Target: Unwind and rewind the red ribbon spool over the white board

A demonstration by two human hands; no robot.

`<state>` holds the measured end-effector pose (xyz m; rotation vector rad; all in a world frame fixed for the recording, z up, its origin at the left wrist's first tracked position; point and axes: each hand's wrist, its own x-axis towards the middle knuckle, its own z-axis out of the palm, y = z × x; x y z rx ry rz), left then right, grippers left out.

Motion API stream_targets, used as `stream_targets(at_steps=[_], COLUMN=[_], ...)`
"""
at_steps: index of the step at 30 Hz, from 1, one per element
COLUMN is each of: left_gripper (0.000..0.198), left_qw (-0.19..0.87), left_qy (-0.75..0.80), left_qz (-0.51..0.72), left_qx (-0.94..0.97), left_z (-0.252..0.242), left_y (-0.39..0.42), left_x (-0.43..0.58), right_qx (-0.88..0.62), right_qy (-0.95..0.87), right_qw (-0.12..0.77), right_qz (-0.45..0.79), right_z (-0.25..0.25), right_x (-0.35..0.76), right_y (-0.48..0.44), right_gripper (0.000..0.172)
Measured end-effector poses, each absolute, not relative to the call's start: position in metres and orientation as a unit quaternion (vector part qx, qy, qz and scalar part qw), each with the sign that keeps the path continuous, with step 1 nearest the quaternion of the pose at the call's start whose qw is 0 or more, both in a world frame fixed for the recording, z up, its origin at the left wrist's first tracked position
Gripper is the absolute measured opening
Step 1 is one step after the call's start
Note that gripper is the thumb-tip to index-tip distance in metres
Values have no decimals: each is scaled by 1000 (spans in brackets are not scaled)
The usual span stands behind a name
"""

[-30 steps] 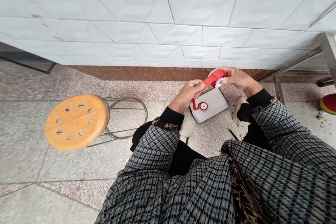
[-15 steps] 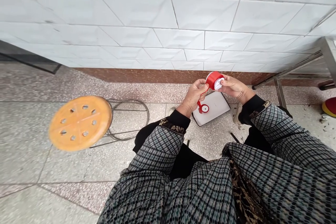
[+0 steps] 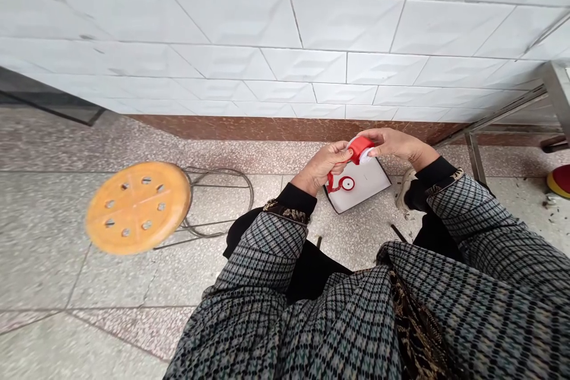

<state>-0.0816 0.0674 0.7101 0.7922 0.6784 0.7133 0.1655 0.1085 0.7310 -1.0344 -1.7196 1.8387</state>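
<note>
A wide roll of red ribbon (image 3: 360,148) with a white side disc is between my hands, above the floor. My right hand (image 3: 395,145) grips it from the right, fingers over the top and thumb at the disc. On its left side, my left hand (image 3: 328,161) is closed with the thumb pressed on the red ribbon. A loose red strip hangs below the left fingers. Beneath, a smaller red roll with a white centre (image 3: 348,183) lies on a white dark-edged board or shallow box (image 3: 367,187).
To the left, an orange round stool (image 3: 138,208) with holes lies tipped on the speckled floor, its wire legs (image 3: 218,187) pointing right. A white tiled wall (image 3: 285,18) rises in front. A metal frame (image 3: 476,157) stands at right, near a red and yellow object (image 3: 560,181).
My left hand has shifted slightly left and down, and the ribbon roll has turned a little. My right hand has moved its fingers further over the top of the roll.
</note>
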Motion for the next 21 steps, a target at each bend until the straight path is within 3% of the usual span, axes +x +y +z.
stream_targets(at_steps=[4,8,14,21], left_gripper=[49,47,41,54], left_qw=[813,776,714,739], left_qy=[351,369,414,339], left_qz=[270,326,373,374], left_qx=[377,394,423,446], left_z=[708,713,722,726], left_y=[66,63,63,61], left_x=[-78,-72,-76,-86], right_qx=[-426,-444,-462,-401], right_qy=[-764,-799,-731,-628], right_qw=[128,131,199,269], right_qz=[467,383,462,610], right_z=[737,738,750,754], right_x=[169,168,180,181], right_y=[110,108,113,113], right_gripper=[64,62,53,57])
